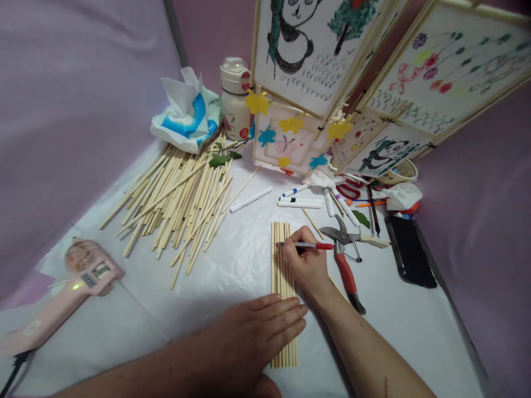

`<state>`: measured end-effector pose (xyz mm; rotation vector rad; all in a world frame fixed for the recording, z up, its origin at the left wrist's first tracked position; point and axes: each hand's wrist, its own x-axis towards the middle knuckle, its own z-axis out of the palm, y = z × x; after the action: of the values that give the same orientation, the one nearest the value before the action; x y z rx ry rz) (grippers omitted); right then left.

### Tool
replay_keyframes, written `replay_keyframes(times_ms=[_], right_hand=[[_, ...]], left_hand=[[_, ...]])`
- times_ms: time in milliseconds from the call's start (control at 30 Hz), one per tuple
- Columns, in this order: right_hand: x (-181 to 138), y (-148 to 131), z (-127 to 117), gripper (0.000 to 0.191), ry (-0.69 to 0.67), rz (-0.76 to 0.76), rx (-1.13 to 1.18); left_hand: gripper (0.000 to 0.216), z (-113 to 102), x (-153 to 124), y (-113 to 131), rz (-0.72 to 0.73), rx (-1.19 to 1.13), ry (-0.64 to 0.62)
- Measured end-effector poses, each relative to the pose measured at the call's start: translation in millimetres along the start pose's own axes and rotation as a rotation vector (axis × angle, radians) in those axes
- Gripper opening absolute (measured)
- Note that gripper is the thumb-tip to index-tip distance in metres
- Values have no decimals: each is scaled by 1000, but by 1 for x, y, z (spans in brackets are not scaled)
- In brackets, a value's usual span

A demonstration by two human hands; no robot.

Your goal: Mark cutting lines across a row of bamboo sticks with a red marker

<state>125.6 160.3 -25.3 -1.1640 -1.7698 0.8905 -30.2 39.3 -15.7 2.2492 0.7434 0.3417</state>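
Several thin wooden sticks (284, 354) lie side by side in a flat row on the white table covering. My left hand (265, 323) rests flat across the lower part of the row, fingers stretched out and pressing the sticks down. Above it, my right hand (307, 257) grips a red pen (309, 245) whose tip points left and meets the sticks near their upper end. Whether the tip has left a mark is too small to tell. Just right of my right hand lie pruning shears (347, 271) with red handles.
A big pile of loose sticks (182, 193) lies at the left. Nearer stands a pink hot glue gun (83, 287) with a lit green light. White markers (301, 203), a black phone (410, 251), a tissue pack (188, 116), a bottle (235, 102) and drawn panels (307, 66) surround the workspace.
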Motion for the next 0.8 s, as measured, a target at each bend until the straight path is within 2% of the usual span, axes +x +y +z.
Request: replay_keyframes(times_ms=[800], right_hand=[[0, 1, 1, 22, 21, -33, -6]], left_hand=[[87, -3, 1, 2, -12, -31, -6]])
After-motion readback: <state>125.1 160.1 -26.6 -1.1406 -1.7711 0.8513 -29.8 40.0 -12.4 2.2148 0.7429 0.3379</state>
